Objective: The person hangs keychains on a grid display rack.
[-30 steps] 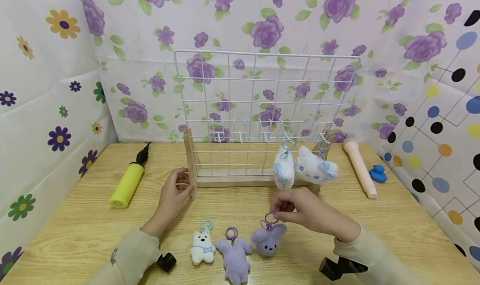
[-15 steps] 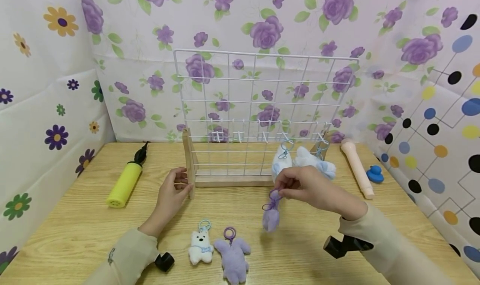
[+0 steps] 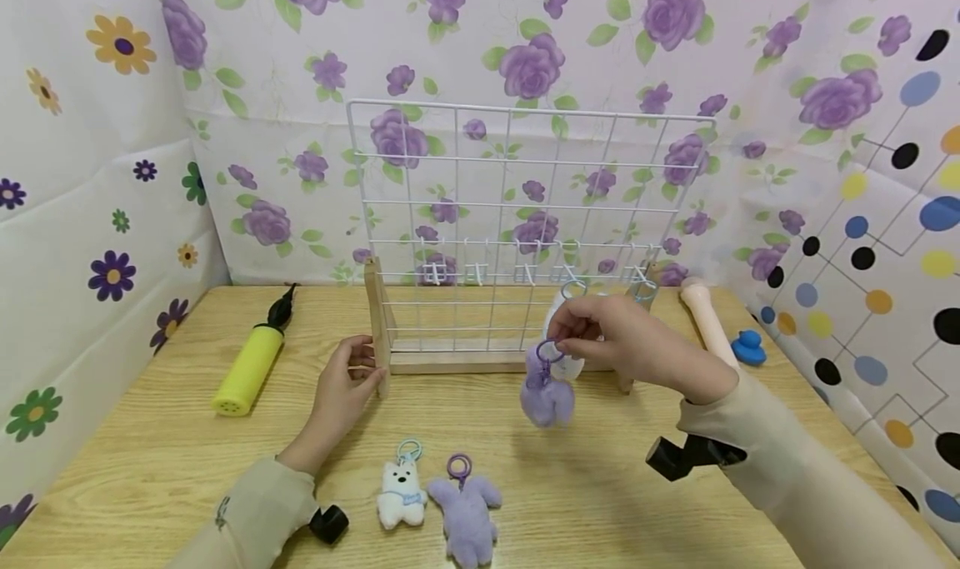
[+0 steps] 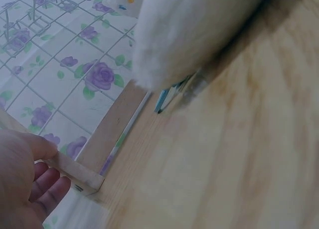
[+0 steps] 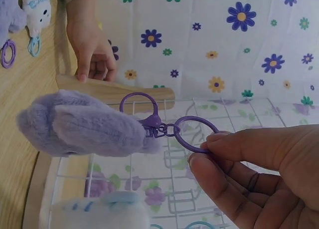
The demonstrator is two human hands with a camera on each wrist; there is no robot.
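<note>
My right hand pinches the purple ring of a fluffy lavender plush keychain between thumb and fingertips. The plush hangs in the air in front of the white wire grid rack, near its right side. On the left, my left hand grips the rack's wooden end post, thumb on one side and fingers on the other in the left wrist view. White plush keychains hang from the rack's right hooks, mostly hidden behind my right hand. A white bear keychain and another lavender plush keychain lie on the table.
Several white hooks line the grid. A yellow hand pump lies on the left. At the right are a pale pink stick and a blue rubber duck. Patterned cloths enclose the table.
My right hand has lifted the lavender plush keychain off the table by its ring and carried it up toward the grid. The left hand stays on the wooden post.
</note>
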